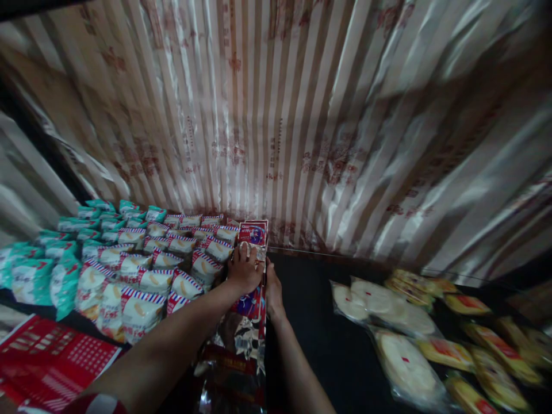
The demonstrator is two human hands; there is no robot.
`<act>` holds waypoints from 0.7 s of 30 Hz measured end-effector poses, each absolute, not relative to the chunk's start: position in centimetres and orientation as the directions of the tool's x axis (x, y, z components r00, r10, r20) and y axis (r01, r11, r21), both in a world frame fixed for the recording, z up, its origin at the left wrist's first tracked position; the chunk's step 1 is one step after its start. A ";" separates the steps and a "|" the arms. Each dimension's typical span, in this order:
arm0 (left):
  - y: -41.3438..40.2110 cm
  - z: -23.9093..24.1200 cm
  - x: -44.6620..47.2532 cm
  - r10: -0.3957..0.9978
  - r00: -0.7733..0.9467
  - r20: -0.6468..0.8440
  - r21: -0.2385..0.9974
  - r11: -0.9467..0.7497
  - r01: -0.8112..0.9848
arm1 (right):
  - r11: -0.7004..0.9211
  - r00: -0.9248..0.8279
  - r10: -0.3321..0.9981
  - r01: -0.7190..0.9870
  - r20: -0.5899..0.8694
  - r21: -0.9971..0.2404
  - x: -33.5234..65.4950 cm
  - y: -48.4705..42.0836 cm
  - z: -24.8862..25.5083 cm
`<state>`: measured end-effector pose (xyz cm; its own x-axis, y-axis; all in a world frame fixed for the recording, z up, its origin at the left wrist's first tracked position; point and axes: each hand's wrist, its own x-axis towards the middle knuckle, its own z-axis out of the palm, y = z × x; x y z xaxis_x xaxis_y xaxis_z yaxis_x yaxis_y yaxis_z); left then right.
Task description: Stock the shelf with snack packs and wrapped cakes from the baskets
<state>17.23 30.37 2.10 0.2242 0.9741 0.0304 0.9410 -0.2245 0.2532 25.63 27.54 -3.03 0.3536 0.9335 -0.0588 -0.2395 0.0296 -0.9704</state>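
Note:
My left hand (246, 269) lies flat, fingers spread, on top of a row of red-and-blue printed packs (252, 232). Against the right side of that row rests my right hand (274, 290), its visible fingers stretched forward; part of it is hidden by the packs. Toward me the row continues into shiny silver and dark red foil packs (233, 368). Just left of my left hand stand several white snack bags (207, 265) with red-and-blue striped tops.
Teal bags (32, 279) fill the far left. A large red bag (56, 359) lies at the front left. On the black surface (306, 310) to the right are clear packs of pale round flat food (405, 365) and yellow packs (495, 345). Striped wrinkled sheeting (276, 115) hangs behind.

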 end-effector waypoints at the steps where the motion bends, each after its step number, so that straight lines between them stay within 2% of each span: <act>1: 30.4 2.0 17.2 0.973 0.224 0.047 0.244 -0.228 0.943 | 0.031 0.361 0.931 -0.224 -0.054 -0.974 25.6 27.7 -3.2; 6: 30.4 2.0 16.8 0.961 0.260 0.098 0.209 -0.276 0.938 | 0.036 0.374 0.926 -0.209 -0.046 -0.977 25.5 27.8 -3.6; 10: 30.3 2.5 16.5 0.936 0.342 0.078 0.183 -0.351 0.918 | 0.044 0.457 0.887 -0.226 -0.066 -0.973 25.9 26.3 -3.4; 21: 30.6 2.3 16.2 0.942 0.332 0.044 0.227 -0.333 0.915 | -0.025 0.443 0.895 -0.078 -0.057 -0.997 23.4 21.6 -3.8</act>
<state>16.24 30.56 2.26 0.3322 0.9422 0.0439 0.9152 -0.3332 0.2265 23.44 21.63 -3.76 0.4425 0.8949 -0.0572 -0.0776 -0.0253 -0.9967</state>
